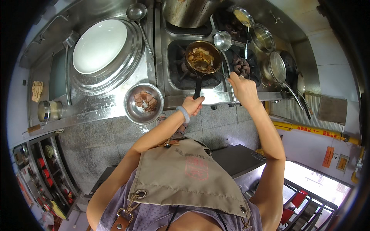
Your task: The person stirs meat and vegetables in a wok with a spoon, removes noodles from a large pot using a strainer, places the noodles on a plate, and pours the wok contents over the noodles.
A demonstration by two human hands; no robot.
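My left hand (193, 105) is closed around the black handle of a small saucepan (199, 83), which is over the front burner. Brown sauce with pieces of food (200, 56) fills part of the pan. With my right hand (243, 88) I grip the thin handle of a ladle (203, 65), whose bowl rests in the food. Left of the stove, a steel bowl (130, 111) holds what looks like raw meat with seasoning. A large white plate (99, 46) lies on a round metal lid (130, 62) farther left.
A big stockpot (188, 14) stands behind the pan. Right of it are a small empty-looking metal pot (222, 40), a bowl of yellowish liquid (242, 16) with a spoon, and a strainer (277, 67) on a pot. A long ladle (141, 29) lies at the back left. A metal pot (49, 111) is at the far left.
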